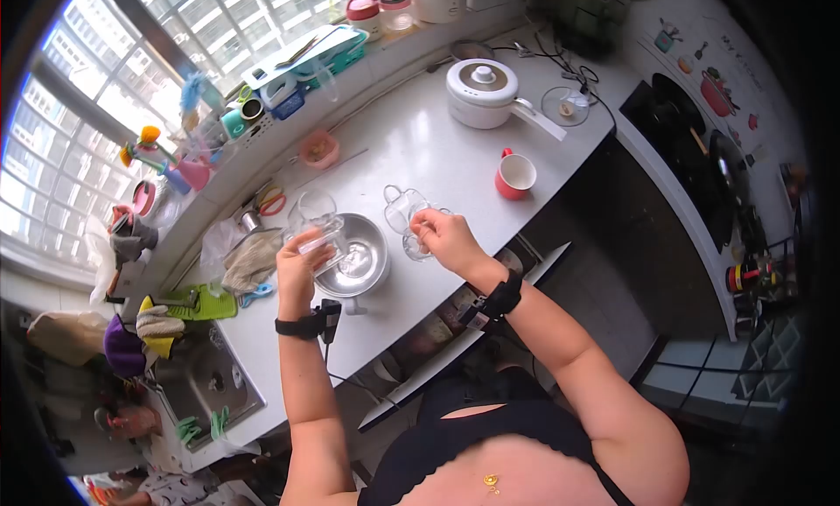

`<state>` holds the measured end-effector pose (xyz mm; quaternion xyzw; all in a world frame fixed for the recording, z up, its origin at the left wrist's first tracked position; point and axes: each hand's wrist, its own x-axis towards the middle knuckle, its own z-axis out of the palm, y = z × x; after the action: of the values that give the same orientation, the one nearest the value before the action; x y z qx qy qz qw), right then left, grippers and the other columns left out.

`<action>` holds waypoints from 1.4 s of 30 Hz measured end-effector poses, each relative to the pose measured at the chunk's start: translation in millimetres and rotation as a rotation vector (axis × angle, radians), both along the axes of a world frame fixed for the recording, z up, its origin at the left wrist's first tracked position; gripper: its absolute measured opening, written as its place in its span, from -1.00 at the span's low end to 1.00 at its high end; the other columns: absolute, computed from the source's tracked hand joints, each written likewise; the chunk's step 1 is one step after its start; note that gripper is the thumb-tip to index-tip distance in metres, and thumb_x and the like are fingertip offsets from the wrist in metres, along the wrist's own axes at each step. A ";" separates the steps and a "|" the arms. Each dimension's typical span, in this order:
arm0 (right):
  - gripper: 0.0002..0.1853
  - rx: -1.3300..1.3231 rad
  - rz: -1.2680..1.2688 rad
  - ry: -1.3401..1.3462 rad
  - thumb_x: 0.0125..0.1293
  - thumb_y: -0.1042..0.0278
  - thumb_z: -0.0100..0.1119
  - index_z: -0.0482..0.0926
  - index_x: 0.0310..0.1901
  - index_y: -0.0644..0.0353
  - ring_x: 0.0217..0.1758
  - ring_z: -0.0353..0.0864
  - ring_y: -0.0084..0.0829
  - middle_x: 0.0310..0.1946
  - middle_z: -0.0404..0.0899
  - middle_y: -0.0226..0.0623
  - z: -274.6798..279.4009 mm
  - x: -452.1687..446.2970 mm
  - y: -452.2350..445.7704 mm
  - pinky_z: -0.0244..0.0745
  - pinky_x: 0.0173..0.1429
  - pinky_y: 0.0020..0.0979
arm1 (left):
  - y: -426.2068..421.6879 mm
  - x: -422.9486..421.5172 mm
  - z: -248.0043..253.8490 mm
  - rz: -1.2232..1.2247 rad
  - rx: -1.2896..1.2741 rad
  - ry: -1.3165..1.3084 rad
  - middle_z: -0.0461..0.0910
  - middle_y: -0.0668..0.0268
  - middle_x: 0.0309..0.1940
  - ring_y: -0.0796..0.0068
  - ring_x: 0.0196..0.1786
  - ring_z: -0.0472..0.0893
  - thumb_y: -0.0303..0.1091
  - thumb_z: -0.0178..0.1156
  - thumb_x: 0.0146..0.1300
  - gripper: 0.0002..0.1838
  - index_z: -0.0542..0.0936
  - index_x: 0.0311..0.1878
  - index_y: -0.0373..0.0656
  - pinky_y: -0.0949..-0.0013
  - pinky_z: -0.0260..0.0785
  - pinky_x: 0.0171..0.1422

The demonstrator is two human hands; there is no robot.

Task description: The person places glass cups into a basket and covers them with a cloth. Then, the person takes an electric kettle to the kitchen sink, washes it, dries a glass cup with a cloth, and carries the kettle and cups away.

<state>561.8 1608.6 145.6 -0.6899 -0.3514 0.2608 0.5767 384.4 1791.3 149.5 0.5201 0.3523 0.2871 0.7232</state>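
My left hand (pixel 299 265) is closed around a clear glass cup (pixel 328 242), tilted over the rim of a shiny metal pot (pixel 382 259). Another clear glass (pixel 317 205) stands just behind that pot. To the pot's right, a clear glass mug (pixel 402 210) with a handle rests on the counter. My right hand (pixel 448 241) pinches at a second clear glass cup (pixel 418 249) beside the mug; the fingers partly cover it. More glass shows behind the knuckles, though its outline is unclear.
A red mug (pixel 514 179) and a white electric pot (pixel 484 99) stand to the right on the white counter (pixel 437 165). A pink bowl (pixel 320 150), orange scissors (pixel 274 201) and a brown cloth (pixel 254 261) lie behind and left. The sink (pixel 210 379) is at left; an open drawer (pixel 411 388) sits below.
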 end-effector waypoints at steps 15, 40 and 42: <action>-0.90 -0.110 -0.958 -0.318 0.15 0.43 0.03 0.47 -0.38 0.28 -0.38 0.57 -0.25 -0.49 0.56 -0.17 17.7 -40.3 -470.2 0.43 -0.28 -0.36 | -247.5 131.6 67.0 -0.753 0.469 0.153 0.49 0.32 -0.52 0.54 -0.53 0.50 -0.63 0.14 -0.02 -0.88 0.48 -0.36 -0.28 0.54 0.44 -0.44; -0.88 -0.420 -2.498 0.077 0.14 0.42 0.07 0.49 -0.37 0.30 -0.67 0.48 -0.54 -0.71 0.49 -0.25 9.2 -350.2 -1032.2 0.35 -0.57 -0.53 | -1200.2 51.3 32.5 -2.960 0.382 -0.768 0.57 0.31 -0.52 0.56 -0.38 0.56 -0.54 0.26 -0.06 -0.86 0.61 -0.36 -0.24 0.54 0.38 -0.28; -0.87 -0.522 -2.542 0.102 0.14 0.42 0.08 0.50 -0.36 0.31 -0.68 0.48 -0.54 -0.70 0.49 -0.24 18.1 -353.4 -1078.2 0.34 -0.59 -0.52 | -1254.5 40.9 34.1 -2.983 0.473 -0.773 0.56 0.29 -0.55 0.57 -0.40 0.55 -0.49 0.27 -0.08 -0.87 0.61 -0.38 -0.24 0.55 0.37 -0.30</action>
<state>208.4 530.4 163.7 -0.6187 0.6281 -0.3792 0.2808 425.3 536.8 183.7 0.3817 -0.7164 -0.5061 0.2915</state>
